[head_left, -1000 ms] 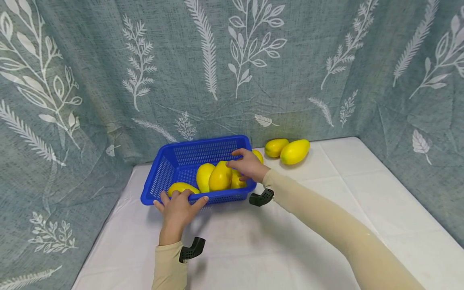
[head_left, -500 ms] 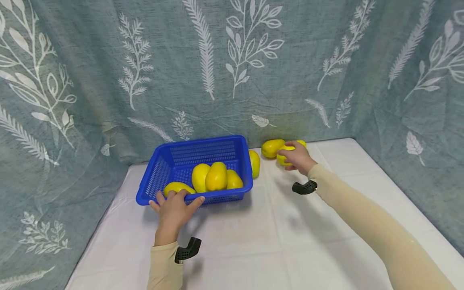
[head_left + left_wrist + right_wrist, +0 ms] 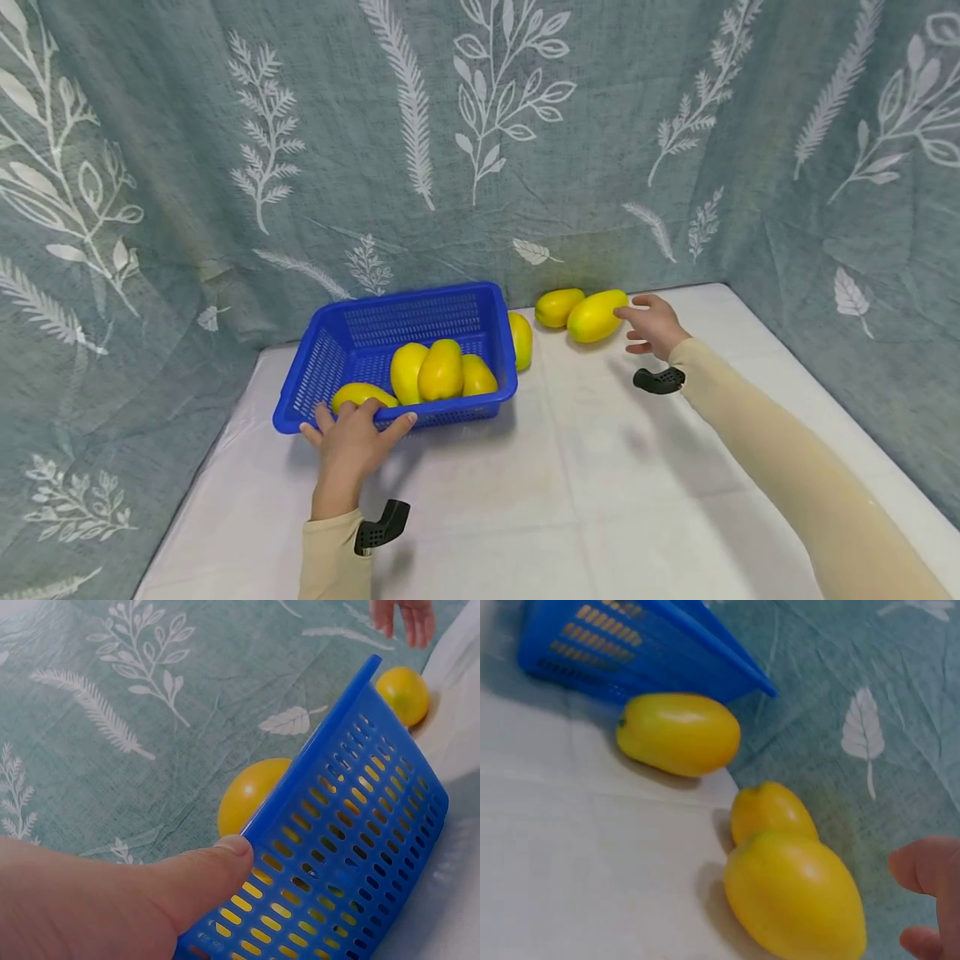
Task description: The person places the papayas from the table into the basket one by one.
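Note:
My left hand (image 3: 351, 450) grips the front rim of a blue plastic basket (image 3: 412, 300), fingers over the edge; in the left wrist view the thumb (image 3: 202, 877) presses the outside just below the rim. Inside the basket lie several yellow oblong fruits (image 3: 441, 371), smooth and mango-like. My right hand (image 3: 656, 327) is beside a large yellow fruit (image 3: 596, 317) on the table, fingers spread and holding nothing. Behind that fruit, to its left, sits a smaller yellow one (image 3: 558, 308). In the right wrist view, only a few fingertips (image 3: 922, 866) show, to the right of both.
One more yellow fruit (image 3: 521, 342) lies against the basket's right side. A white cloth (image 3: 510, 508) covers the table. Grey-green curtains with white leaf prints (image 3: 525, 150) hang at the back and both sides, close behind the basket and fruits.
My right hand has moved right, from over the basket's right end, across the large fruit, to that fruit's right side. The left hand stays on the rim.

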The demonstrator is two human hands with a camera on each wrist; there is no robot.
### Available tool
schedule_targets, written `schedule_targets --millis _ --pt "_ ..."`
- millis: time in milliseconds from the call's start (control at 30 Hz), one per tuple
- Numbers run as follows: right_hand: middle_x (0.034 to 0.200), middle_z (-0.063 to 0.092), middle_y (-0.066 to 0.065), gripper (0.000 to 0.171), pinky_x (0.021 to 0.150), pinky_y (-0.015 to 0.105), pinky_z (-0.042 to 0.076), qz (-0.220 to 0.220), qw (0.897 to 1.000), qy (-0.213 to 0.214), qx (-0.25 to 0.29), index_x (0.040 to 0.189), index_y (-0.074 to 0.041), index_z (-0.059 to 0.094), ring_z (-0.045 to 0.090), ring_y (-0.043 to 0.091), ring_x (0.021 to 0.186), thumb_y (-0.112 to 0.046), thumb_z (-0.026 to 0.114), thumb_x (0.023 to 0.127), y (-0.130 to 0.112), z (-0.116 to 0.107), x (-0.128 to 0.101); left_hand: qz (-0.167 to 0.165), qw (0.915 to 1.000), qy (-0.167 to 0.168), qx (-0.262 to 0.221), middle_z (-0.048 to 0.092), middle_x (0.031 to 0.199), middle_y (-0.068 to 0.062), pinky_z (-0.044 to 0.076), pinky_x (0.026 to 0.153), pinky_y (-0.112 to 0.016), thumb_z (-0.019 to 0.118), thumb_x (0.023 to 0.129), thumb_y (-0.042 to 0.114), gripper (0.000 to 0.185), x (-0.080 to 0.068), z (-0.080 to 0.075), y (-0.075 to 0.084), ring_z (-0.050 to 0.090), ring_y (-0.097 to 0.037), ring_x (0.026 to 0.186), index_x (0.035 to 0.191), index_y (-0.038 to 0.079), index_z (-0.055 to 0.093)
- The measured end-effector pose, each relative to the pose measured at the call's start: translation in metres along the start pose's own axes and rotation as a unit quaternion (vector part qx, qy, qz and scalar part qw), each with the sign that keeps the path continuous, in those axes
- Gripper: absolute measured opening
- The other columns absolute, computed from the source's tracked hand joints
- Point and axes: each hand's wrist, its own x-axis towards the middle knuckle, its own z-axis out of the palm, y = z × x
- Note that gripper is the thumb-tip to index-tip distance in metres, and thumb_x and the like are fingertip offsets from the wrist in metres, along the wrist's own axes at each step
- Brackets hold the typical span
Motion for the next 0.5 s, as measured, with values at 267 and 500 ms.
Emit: schedule_targets --millis 267,500 --pt "0.169 0.019 0.023 0.077 0.108 0.053 0.051 0.002 0.999 0.01 0.03 0.164 -0.007 0.01 0.04 0.049 0.146 -0.032 0.053 0.105 0.005 0.012 0.02 -0.005 0.9999 0.008 0.005 0.048 0.142 -0.04 -0.004 0.107 -0.088 0.063 0.094 0.055 0.066 -0.002 0.001 -0.001 0.006 -0.073 0.143 0.131 0.001 0.064" --pt "0.169 0.018 0.022 0.079 0.109 0.057 0.048 0.008 0.997 0.05 0.059 0.164 -0.009 0.009 0.036 0.047 0.149 -0.033 0.054 0.104 0.007 0.025 0.04 -0.005 0.9999 0.016 0.002 0.05 0.141 -0.038 -0.004 0.108 -0.087 0.065 0.093 0.054 0.064 -0.002 0.001 0.0 0.006 -0.071 0.145 0.13 0.001 0.065"
